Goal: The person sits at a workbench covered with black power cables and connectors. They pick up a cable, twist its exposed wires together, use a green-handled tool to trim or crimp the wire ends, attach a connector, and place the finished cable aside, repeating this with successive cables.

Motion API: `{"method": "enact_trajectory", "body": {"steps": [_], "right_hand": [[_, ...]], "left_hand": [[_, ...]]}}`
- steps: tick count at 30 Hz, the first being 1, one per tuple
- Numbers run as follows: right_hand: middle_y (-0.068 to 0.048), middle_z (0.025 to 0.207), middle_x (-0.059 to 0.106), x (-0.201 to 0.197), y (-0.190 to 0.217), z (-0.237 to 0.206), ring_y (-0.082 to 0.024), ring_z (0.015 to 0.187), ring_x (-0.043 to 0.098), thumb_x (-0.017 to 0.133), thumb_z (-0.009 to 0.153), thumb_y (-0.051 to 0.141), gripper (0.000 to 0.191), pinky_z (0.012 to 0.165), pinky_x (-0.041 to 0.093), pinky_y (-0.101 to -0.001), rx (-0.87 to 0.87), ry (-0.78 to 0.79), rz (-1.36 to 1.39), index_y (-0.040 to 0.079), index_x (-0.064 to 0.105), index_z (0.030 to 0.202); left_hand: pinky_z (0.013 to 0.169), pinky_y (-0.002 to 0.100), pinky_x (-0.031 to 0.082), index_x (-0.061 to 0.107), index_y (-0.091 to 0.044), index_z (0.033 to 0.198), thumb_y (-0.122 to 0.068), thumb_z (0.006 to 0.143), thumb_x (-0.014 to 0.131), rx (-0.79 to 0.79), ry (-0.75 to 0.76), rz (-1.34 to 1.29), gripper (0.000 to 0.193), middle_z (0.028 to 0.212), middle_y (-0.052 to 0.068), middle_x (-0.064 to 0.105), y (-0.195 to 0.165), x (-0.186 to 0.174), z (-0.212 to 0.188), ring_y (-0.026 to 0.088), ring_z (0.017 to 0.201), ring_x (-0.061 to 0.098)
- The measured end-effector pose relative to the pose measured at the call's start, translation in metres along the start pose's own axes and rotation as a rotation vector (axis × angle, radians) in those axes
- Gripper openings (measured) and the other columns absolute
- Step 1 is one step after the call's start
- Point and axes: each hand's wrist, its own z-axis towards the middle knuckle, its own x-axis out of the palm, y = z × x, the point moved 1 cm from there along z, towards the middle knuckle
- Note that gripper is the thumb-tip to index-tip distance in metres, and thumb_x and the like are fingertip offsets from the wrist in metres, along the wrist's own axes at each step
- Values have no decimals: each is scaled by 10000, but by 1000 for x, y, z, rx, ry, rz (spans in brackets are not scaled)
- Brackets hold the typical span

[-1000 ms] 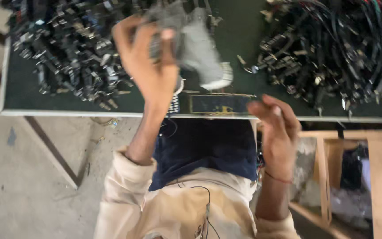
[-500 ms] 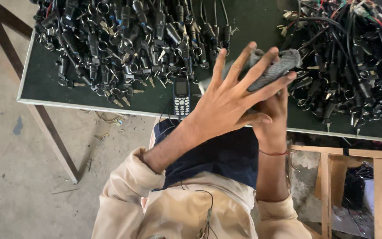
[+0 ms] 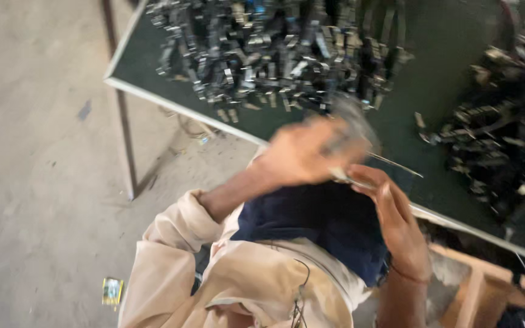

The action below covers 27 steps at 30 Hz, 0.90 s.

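a: what do the hands hold, and where?

b: a grey object [image 3: 350, 124], blurred by motion, sits between the two hands just above the near edge of the dark green table [image 3: 439, 79]. the left hand [image 3: 302, 152] covers it from the near side; the right hand [image 3: 390, 209] comes up from below, its fingertips meeting the left hand's at the object. a thin pale strip [image 3: 396, 164] juts out to the right from where the hands meet.

a: are the fingers closed on it?

b: the left hand's fingers curl around the object and appear to grip it. the right hand's fingers are partly bent beneath it; whether they clasp it, i cannot tell, for the blur hides the contact.

a: what has changed?

b: half a second ago the left hand was spread wide, fingers fanned over the grey object, with the right hand behind it. now the left hand's fingers are drawn in, the view has swung to the right, and the table edge runs diagonally. judged from this, the object is being worked between the hands, not set down.

a: and around them?

b: a heap of dark metal parts [image 3: 274, 54] lies on the table beyond the hands, a tangle of dark cables [image 3: 505, 140] at the right. a wooden frame [image 3: 475, 285] stands below the table edge. a small yellow-green scrap [image 3: 112, 290] lies on the concrete floor [image 3: 37, 170].
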Motion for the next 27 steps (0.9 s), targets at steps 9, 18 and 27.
{"method": "enact_trajectory", "body": {"steps": [9,18,27], "right_hand": [[-197,1126,696,-9,-16,-16,-246,1063,680,486,1090,166,368,962,553,-379,487,51,1908,-87,597,1333],[-202,1106,703,5,-6,-27,-243,1029,679,499,1097,219,403,939,554,-370,529,-20,1951,-82,585,1350],[-165,1095,710,-22,9,-25,-207,993,677,522,1081,228,390,935,549,-341,607,12,1927,-66,610,1322]], "left_hand": [[1220,486,358,510,-87,1488,-86,1049,794,-712,-849,689,523,1528,215,497,216,-173,-112,427,1473,444],[1227,626,195,401,-172,1671,-162,1099,439,-1036,46,366,574,1690,245,329,220,-123,-108,424,1565,290],[1213,566,319,421,-110,1582,-292,1078,645,-962,12,396,582,1594,279,368,222,-113,-110,443,1477,361]]}}
